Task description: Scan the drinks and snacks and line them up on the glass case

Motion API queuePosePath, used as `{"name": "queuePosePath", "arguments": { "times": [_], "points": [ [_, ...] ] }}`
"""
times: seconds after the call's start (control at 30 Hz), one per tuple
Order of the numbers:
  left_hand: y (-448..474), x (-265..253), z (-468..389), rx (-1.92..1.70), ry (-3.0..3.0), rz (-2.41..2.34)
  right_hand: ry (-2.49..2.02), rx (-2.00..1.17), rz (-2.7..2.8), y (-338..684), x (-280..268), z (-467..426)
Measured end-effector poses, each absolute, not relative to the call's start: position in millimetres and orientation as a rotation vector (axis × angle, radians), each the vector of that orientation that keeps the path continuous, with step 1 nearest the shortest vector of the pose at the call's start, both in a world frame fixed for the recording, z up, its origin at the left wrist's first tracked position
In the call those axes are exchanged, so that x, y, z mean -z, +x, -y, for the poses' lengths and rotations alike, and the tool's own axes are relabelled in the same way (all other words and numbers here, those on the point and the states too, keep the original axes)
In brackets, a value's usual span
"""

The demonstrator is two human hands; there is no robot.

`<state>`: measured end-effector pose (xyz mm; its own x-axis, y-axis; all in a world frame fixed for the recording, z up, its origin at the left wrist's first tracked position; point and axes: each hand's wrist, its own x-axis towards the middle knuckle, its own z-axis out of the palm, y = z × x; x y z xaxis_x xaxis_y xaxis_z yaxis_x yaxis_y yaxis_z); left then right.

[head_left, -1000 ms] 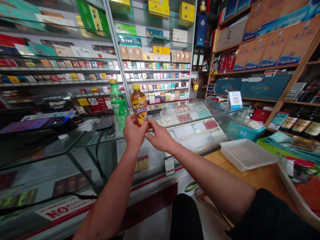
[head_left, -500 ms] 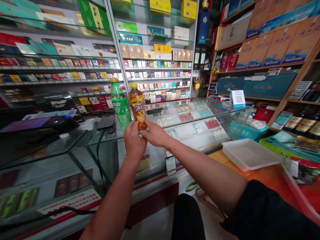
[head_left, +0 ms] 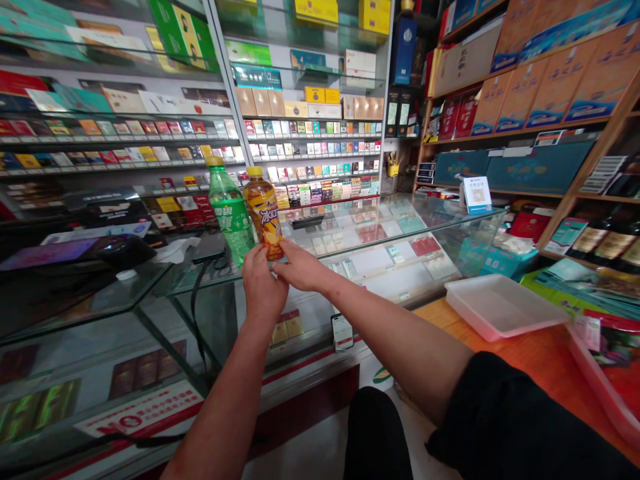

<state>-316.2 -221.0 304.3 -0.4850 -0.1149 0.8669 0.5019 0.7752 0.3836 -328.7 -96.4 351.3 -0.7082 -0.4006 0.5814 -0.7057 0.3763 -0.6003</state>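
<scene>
Both of my hands meet at the lower part of an amber drink bottle [head_left: 263, 210] with a yellow cap and a yellow-orange label. My left hand [head_left: 263, 283] has its fingers curled at the bottle's base on the near left side. From the right, my right hand [head_left: 300, 265] grips the same base, its thumb close to the left hand. Just left of it stands a green soda bottle [head_left: 233, 217], also yellow-capped and leaning slightly left in view. The left fingertips are close to its lower side; whether they touch it I cannot tell.
A glass display counter [head_left: 380, 233] runs across, with a black device [head_left: 210, 247] left of the bottles. A phone [head_left: 343, 331] stands lower down by the counter front. At right, a plastic tray [head_left: 500, 303] rests on a wooden table [head_left: 440, 320]. Shelves of small packs line the back.
My hands and the amber bottle have shifted slightly left. The green bottle has moved slightly left too. The view itself has turned a little.
</scene>
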Motion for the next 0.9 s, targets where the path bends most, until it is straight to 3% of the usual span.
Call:
{"name": "queuePosePath", "arguments": {
  "times": [0.23, 0.43, 0.53, 0.63, 0.9],
  "points": [
    [-292, -297, 191, 0.78, -0.337, 1.886, 0.756, -1.357, 2.158, -304, -335, 72],
    [-202, -267, 109, 1.048, -0.634, 1.795, 0.396, -1.229, 2.159, -283, -301, 9],
    [-151, -254, 58, 1.094, -1.175, 1.954, 0.092, -1.017, 2.421, -279, -283, -39],
    [-110, -248, 7, 0.895, -1.587, 2.009, -0.161, -0.657, 2.622, -262, -263, -90],
    [5, -266, -81, 0.75, -2.164, 1.368, -0.451, -0.013, 2.802, -180, -245, -221]
  ]
}}
